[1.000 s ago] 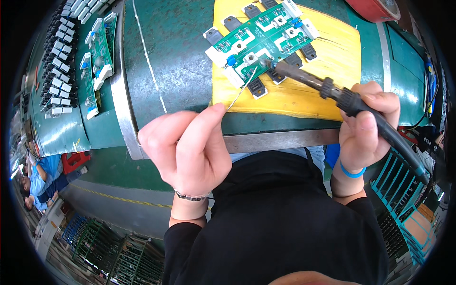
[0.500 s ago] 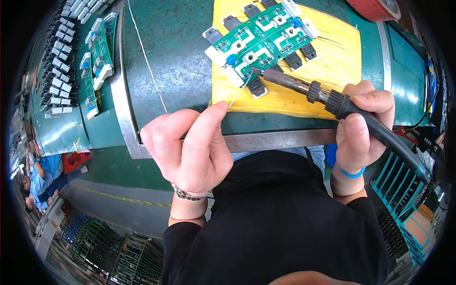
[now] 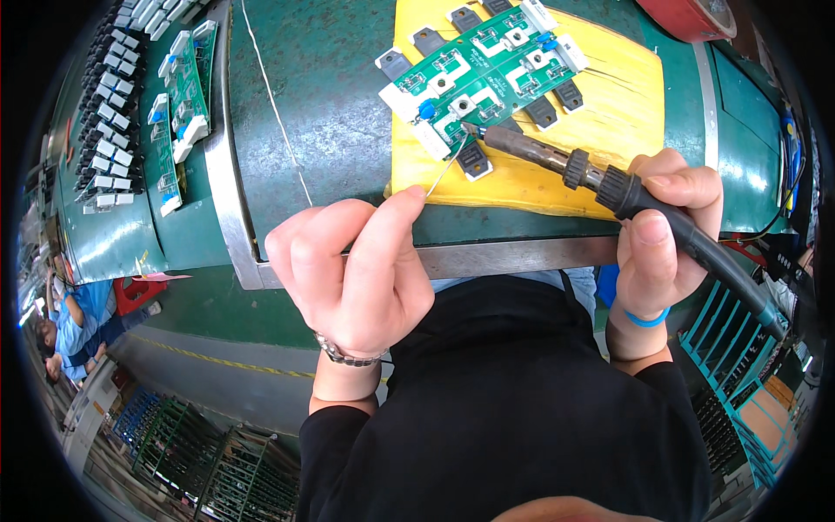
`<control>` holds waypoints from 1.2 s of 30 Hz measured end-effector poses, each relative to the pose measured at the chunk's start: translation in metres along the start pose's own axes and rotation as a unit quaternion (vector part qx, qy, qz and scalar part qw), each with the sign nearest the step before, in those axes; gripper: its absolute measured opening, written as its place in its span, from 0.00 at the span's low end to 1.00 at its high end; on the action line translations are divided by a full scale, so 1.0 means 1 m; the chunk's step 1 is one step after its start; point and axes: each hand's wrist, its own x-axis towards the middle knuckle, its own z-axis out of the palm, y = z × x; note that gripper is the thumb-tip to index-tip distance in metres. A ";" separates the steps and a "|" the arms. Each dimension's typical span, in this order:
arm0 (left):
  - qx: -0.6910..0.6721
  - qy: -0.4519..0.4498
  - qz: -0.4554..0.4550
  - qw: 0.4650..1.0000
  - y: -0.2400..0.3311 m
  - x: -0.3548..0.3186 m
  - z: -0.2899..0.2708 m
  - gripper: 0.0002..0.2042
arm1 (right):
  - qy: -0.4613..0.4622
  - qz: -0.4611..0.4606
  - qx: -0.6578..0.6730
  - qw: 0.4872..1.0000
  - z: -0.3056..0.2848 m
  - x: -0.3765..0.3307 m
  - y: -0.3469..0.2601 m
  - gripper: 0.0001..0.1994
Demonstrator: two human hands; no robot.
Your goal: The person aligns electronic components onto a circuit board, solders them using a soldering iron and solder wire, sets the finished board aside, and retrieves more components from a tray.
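A green circuit board (image 3: pixel 487 76) with white connectors and blue parts lies on a yellow pad (image 3: pixel 600 165). Black flat components (image 3: pixel 541 111) stick out along its two long sides. My right hand (image 3: pixel 665 226) is closed round the black handle of a soldering iron (image 3: pixel 600 181), whose tip meets the board's near edge. Between the pinched thumb and forefinger of my left hand (image 3: pixel 357 270) is a thin solder wire (image 3: pixel 445 170). Its end reaches the board at the iron's tip. More of the wire trails behind that hand across the bench.
Further green boards (image 3: pixel 184 96) lie at the left, beside rows of black-and-white parts (image 3: pixel 111 130). A metal edge strip (image 3: pixel 504 257) borders the green bench. The red round object (image 3: pixel 691 17) sits at the far right. A person in blue (image 3: pixel 83 313) is off to the left.
My left hand has shifted slightly right and toward the board with the solder wire. The board and pad appear a touch further right; the iron has barely moved.
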 end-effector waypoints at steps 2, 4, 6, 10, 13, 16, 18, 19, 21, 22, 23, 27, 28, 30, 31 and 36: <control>0.002 -0.001 0.000 1.000 0.000 -0.001 0.002 0.09 | 0.002 0.000 0.002 1.000 0.000 0.000 0.000 0.13; 0.004 -0.013 -0.018 1.000 0.001 0.000 0.004 0.18 | 0.000 0.000 0.004 1.000 0.001 0.000 0.000 0.13; 0.003 -0.006 -0.005 1.000 0.001 0.001 0.003 0.18 | -0.004 -0.002 0.003 1.000 0.000 0.000 0.000 0.13; -0.090 -0.057 0.062 0.992 0.007 0.002 -0.008 0.09 | -0.005 -0.004 0.000 1.000 0.000 0.001 0.000 0.13; -0.111 -0.089 0.080 0.987 0.006 0.000 0.004 0.10 | -0.006 -0.001 -0.001 1.000 0.000 0.000 0.000 0.13; -0.129 -0.085 0.063 0.986 0.004 -0.001 0.008 0.11 | -0.010 -0.003 0.006 1.000 -0.001 0.000 0.001 0.12; -0.124 -0.081 0.071 0.986 0.004 -0.002 0.006 0.10 | -0.010 -0.001 0.006 1.000 -0.001 0.000 0.000 0.13; -0.119 -0.070 0.080 0.987 0.004 -0.001 0.005 0.10 | -0.010 0.002 0.007 1.000 -0.001 0.000 0.000 0.13; -0.111 -0.092 0.076 0.987 0.003 -0.001 0.005 0.09 | -0.005 0.001 0.004 1.000 -0.001 0.000 0.001 0.13; -0.104 -0.110 0.072 0.986 0.003 -0.001 0.006 0.09 | -0.001 0.001 0.000 1.000 -0.001 0.000 0.001 0.13; -0.104 -0.110 0.071 0.986 0.002 0.000 0.010 0.09 | -0.001 0.001 0.001 1.000 -0.001 0.000 0.001 0.13; -0.098 -0.042 0.102 0.989 -0.001 -0.003 0.020 0.08 | 0.008 -0.008 0.019 1.000 -0.002 0.000 0.001 0.13; -0.099 -0.040 0.099 0.989 -0.001 -0.004 0.020 0.07 | 0.017 -0.007 0.038 0.999 -0.002 0.000 0.001 0.13; -0.097 -0.039 0.100 0.989 -0.001 -0.005 0.020 0.08 | 0.006 -0.005 0.026 1.000 -0.002 0.000 0.000 0.13; -0.097 -0.038 0.099 0.990 -0.001 -0.005 0.020 0.08 | -0.001 -0.001 0.017 1.000 -0.002 0.000 0.000 0.13; -0.092 -0.047 0.103 0.989 -0.001 -0.003 0.018 0.07 | -0.009 -0.001 0.010 1.000 0.001 0.001 0.000 0.13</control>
